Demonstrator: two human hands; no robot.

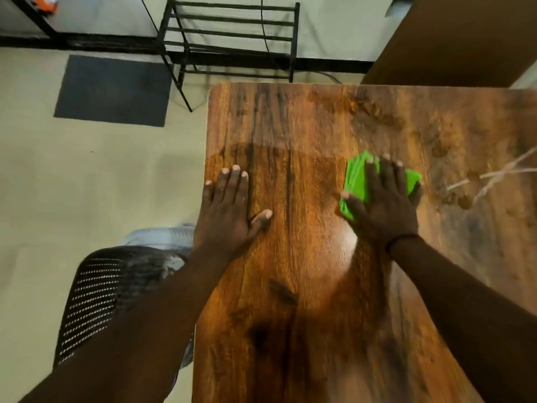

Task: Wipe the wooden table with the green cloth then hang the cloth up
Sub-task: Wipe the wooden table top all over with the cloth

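Now one green cloth (359, 181) under right hand (385, 205), one wooden table (290, 126)

- We are pressing our right hand (385, 203) flat on the green cloth (356, 181) lying on the wooden table (290, 286).
- We are resting our left hand (228, 210), fingers straight, near the table's left edge.

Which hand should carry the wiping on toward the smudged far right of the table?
The right hand: it already presses the green cloth beside those smudges. The left hand rests flat at the table's left edge.
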